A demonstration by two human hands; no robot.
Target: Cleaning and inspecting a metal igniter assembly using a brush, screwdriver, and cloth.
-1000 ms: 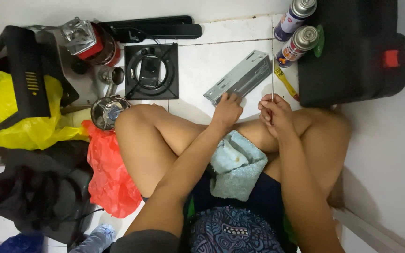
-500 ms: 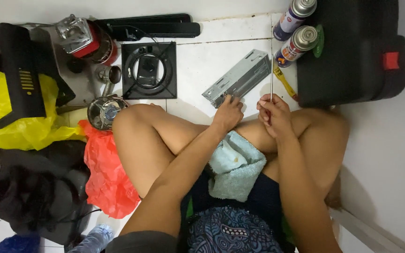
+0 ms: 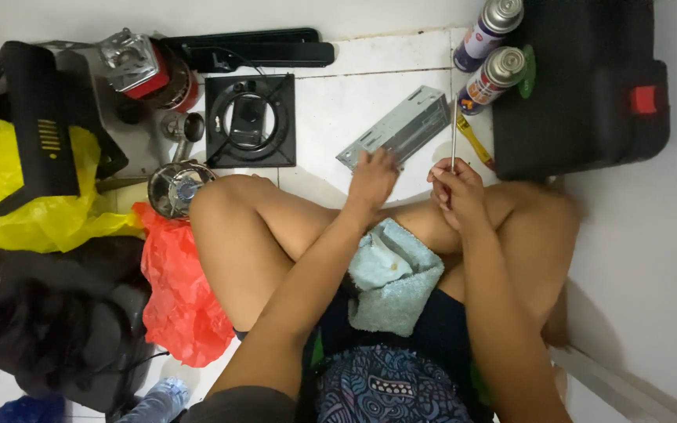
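Observation:
I sit cross-legged on a white tiled floor. My left hand (image 3: 373, 177) reaches over my knee and rests on the near edge of a grey perforated metal bracket (image 3: 398, 127) lying on the tiles. My right hand (image 3: 456, 189) is closed around a thin metal rod (image 3: 454, 135) that points away from me, like a screwdriver shaft. A pale blue-green cloth (image 3: 392, 276) lies in my lap between my thighs.
Two spray cans (image 3: 492, 52) and a yellow-handled tool (image 3: 476, 142) lie beside a black case (image 3: 581, 86) at right. A black square burner frame (image 3: 250, 120), metal stove parts (image 3: 177, 184), a red canister (image 3: 150, 72), yellow (image 3: 17, 196) and red bags (image 3: 180, 298) crowd the left.
My left hand has slid slightly along the bracket's near edge. My right hand keeps the rod nearly still. The view shifted a little.

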